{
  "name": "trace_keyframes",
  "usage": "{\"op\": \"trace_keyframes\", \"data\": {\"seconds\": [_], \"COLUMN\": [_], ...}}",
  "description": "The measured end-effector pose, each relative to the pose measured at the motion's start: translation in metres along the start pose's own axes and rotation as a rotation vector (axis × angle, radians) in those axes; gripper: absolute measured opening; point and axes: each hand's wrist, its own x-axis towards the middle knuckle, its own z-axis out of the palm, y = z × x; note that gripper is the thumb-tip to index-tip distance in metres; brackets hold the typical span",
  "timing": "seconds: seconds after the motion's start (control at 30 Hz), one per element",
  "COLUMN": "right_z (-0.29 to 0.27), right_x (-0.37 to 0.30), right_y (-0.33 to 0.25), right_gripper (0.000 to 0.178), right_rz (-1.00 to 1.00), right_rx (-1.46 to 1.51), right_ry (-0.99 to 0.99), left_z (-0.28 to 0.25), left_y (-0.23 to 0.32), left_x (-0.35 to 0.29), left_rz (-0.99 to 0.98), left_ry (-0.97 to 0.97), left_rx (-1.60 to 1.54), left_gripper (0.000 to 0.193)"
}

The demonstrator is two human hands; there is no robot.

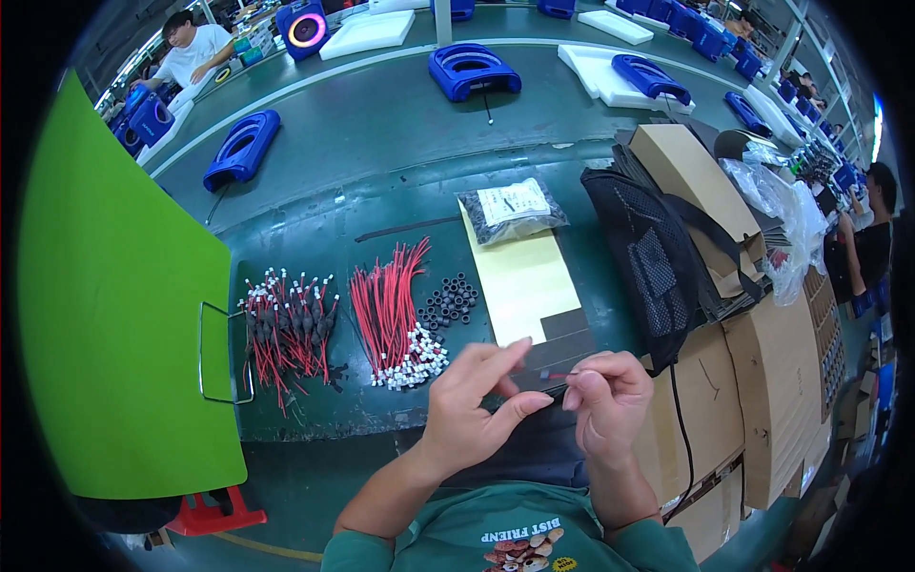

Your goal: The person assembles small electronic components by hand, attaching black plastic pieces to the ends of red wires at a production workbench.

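My right hand (610, 396) pinches a short wire with a red stretch and a dark end (555, 376), just past the table's near edge. My left hand (475, 396) is beside it, thumb and index finger spread apart and nothing visibly held between them. To the left lies a fanned bundle of red wires (386, 305) with white plugs at the near end. Small black rings (448, 301) are heaped right of these wires. Farther left is a pile of red wires with black sleeves and white plugs (291, 324).
A clear bag of dark parts (512, 212) rests on a yellow sheet (519, 276). Cardboard boxes (777, 381) and a black mesh bag (643, 262) crowd the right. A green panel (133, 315) stands left. Blue speaker housings (474, 71) sit on the conveyor beyond; people are farther off.
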Motion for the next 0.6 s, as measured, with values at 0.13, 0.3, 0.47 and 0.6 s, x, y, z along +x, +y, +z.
{"op": "trace_keyframes", "data": {"seconds": [0.13, 0.3, 0.47, 0.6], "right_z": [-0.002, -0.001, -0.005, -0.008], "right_x": [-0.005, -0.009, -0.004, 0.013], "right_y": [0.0, 0.005, 0.01, 0.007], "right_gripper": [0.009, 0.014, 0.015, 0.01], "right_rz": [-0.228, -0.369, -0.431, -0.341], "right_rx": [-0.114, -0.48, -0.71, -0.793], "right_ry": [0.181, -0.078, -0.152, -0.174], "left_z": [-0.002, 0.017, 0.022, 0.024], "left_y": [-0.022, -0.013, -0.027, -0.042], "left_x": [-0.018, -0.018, -0.007, 0.016], "left_rz": [0.143, -0.321, -0.419, -0.437], "left_ry": [-0.017, -0.136, -0.096, -0.084], "left_rx": [0.027, -0.557, -0.728, -0.715], "left_gripper": [0.023, 0.021, 0.017, 0.009]}}
